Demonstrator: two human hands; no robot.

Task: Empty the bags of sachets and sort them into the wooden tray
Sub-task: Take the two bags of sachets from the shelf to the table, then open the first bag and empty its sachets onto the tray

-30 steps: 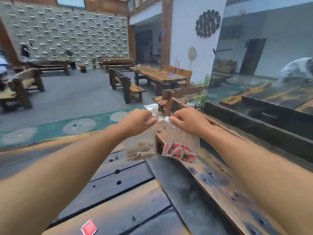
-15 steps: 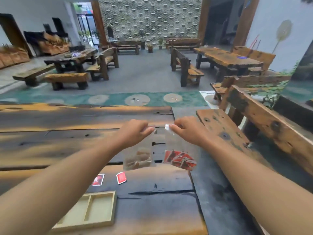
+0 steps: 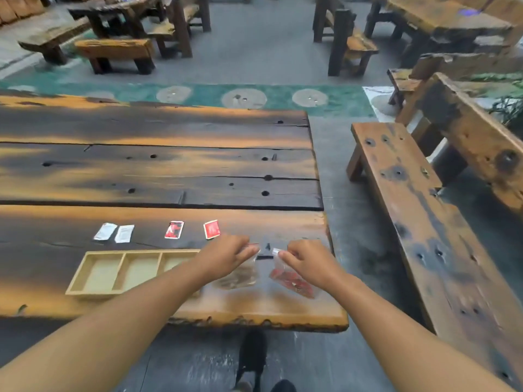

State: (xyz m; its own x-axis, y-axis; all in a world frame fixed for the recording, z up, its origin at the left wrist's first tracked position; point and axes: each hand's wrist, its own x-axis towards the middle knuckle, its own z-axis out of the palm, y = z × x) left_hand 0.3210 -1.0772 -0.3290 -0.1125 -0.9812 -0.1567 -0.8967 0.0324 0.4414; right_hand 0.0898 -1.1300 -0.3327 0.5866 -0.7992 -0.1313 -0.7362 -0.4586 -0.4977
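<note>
Left hand [image 3: 226, 257]: grip pinched on the pale-sachet bag [image 3: 237, 275], low over the table [image 3: 169, 165].
Right hand [image 3: 310, 261]: grip pinched on the red-sachet bag [image 3: 291, 281].
Wooden tray [image 3: 96, 274]: just left, compartments bare.

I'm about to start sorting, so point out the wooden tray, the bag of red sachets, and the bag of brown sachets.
wooden tray [image 3: 97, 290], head view, near rim.
bag of red sachets [image 3: 293, 281], head view, red contents.
bag of brown sachets [image 3: 239, 277], head view, brown contents.

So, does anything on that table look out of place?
Only the four loose sachets: two white and two red lie on the table beyond the wooden tray, whose visible compartments look empty. Nothing looks damaged.
</note>
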